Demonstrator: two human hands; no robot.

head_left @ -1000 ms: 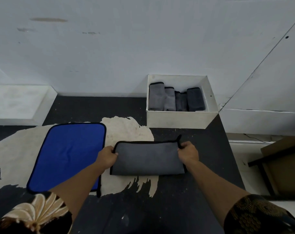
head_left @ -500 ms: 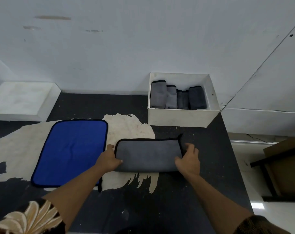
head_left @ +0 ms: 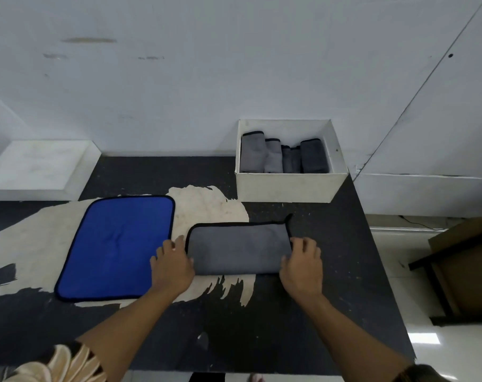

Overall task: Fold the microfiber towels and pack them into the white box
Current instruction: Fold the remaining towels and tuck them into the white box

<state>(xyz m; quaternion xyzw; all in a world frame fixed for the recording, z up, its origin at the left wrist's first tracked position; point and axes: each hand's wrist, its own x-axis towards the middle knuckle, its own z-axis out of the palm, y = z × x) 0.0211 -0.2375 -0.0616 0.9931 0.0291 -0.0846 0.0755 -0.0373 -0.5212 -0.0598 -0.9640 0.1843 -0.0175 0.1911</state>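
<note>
A grey towel with black trim lies folded in a long rectangle on the dark table. My left hand lies palm down at its near left corner, the thumb touching the edge. At the near right corner my right hand rests with its fingers spread over the towel's end. Neither hand lifts the cloth. A blue towel lies flat and unfolded to the left. The white box stands at the back right and holds several folded grey towels on edge.
A white wall runs behind the table. A low white block sits at the back left. The table's right edge drops to the floor, where a brown cardboard box and a dark frame stand.
Both hands let go of the grey towel's far corners and slid toward me to its near corners, fingers now flat. The towel stays folded in place.
</note>
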